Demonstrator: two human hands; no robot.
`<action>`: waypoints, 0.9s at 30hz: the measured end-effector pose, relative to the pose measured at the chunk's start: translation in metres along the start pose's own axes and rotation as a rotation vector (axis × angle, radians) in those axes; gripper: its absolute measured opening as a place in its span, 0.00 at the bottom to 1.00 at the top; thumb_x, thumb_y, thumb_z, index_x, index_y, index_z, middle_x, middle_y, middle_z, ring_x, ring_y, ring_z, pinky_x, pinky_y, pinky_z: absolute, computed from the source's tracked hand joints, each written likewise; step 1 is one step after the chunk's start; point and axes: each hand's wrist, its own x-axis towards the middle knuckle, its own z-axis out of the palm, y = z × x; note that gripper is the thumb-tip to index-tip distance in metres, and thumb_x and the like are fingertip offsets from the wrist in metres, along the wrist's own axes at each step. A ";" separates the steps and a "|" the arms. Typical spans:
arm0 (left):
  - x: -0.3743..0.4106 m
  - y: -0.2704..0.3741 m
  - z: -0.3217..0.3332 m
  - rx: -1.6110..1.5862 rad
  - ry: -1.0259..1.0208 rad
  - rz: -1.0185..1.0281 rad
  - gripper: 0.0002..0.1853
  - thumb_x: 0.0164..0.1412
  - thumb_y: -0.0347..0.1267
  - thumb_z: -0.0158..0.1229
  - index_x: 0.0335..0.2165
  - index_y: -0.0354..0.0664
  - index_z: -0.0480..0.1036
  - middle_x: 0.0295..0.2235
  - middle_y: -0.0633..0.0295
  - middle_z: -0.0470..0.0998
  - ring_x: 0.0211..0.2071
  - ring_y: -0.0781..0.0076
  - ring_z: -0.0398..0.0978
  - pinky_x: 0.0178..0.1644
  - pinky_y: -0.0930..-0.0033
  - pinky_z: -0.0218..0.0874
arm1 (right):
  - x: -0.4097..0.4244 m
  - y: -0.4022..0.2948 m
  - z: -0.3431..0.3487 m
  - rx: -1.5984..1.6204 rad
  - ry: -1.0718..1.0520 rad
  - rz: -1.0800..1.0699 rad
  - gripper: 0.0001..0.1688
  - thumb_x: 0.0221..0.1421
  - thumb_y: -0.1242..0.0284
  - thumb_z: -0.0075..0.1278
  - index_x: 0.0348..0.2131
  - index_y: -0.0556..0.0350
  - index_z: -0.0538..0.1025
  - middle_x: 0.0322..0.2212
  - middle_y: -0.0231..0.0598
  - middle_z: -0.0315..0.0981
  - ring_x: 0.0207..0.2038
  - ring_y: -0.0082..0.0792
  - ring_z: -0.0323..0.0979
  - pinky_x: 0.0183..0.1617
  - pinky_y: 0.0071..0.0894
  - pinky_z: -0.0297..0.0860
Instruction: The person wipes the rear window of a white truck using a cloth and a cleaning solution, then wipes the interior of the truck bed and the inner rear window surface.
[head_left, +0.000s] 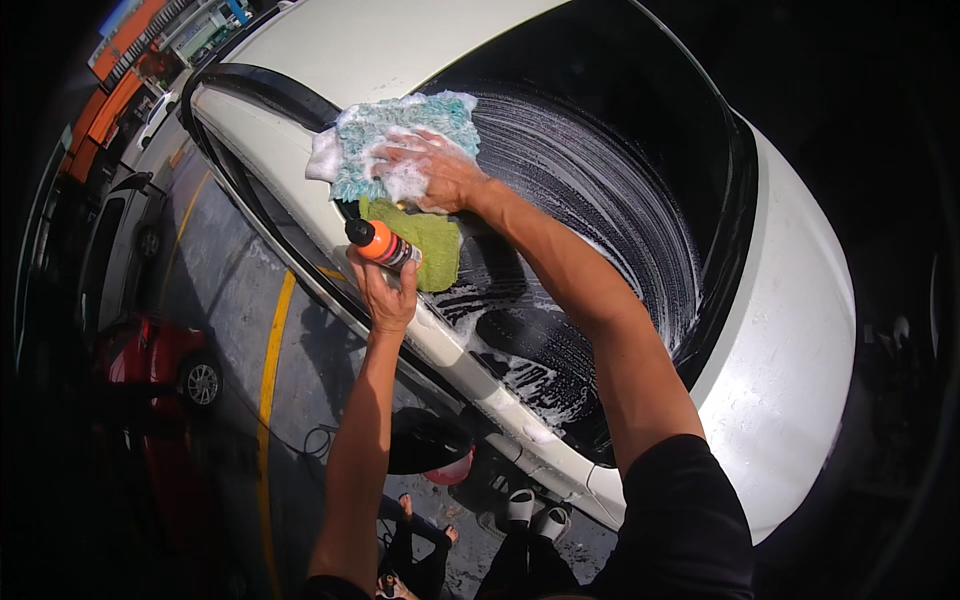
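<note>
My right hand (439, 171), covered in suds, presses flat on a soapy teal microfiber wash mitt (360, 131). The mitt lies over the upper left part of a white car's windshield (570, 187), next to the roof. My left hand (386, 289) grips an orange bottle with a black cap (381, 244) beside the windshield pillar (442, 341). A yellow-green cloth (439, 251) lies on the glass just behind the bottle, below the mitt. Curved streaks of foam cover much of the windshield.
The white hood (780, 337) is at the right and the car's roof (322, 45) at the top. Another person's bare foot (406, 505) shows on the floor near my sandals (553, 523). A hose (319, 441) lies on the ground; a red car (161, 349) stands at the left.
</note>
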 end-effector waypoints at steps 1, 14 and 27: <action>-0.003 0.000 -0.001 0.009 0.008 -0.015 0.37 0.59 0.48 0.62 0.55 0.30 0.64 0.49 0.40 0.63 0.51 0.39 0.65 0.57 0.46 0.56 | -0.003 0.024 -0.003 -0.032 -0.005 0.071 0.39 0.54 0.57 0.54 0.65 0.24 0.64 0.68 0.29 0.54 0.72 0.43 0.45 0.74 0.57 0.44; -0.042 -0.027 0.002 -0.482 -0.010 -0.294 0.44 0.64 0.44 0.60 0.66 0.33 0.47 0.56 0.49 0.65 0.56 0.57 0.66 0.63 0.53 0.56 | -0.047 0.295 -0.053 -0.396 -0.121 1.071 0.45 0.59 0.39 0.43 0.70 0.20 0.53 0.73 0.18 0.39 0.75 0.44 0.32 0.70 0.79 0.35; -0.034 -0.022 0.016 -0.507 -0.014 -0.262 0.43 0.63 0.42 0.62 0.63 0.31 0.48 0.57 0.49 0.65 0.55 0.58 0.69 0.61 0.56 0.61 | -0.508 0.199 -0.081 -0.551 0.265 1.603 0.30 0.62 0.61 0.38 0.59 0.54 0.69 0.58 0.50 0.67 0.62 0.51 0.64 0.71 0.65 0.39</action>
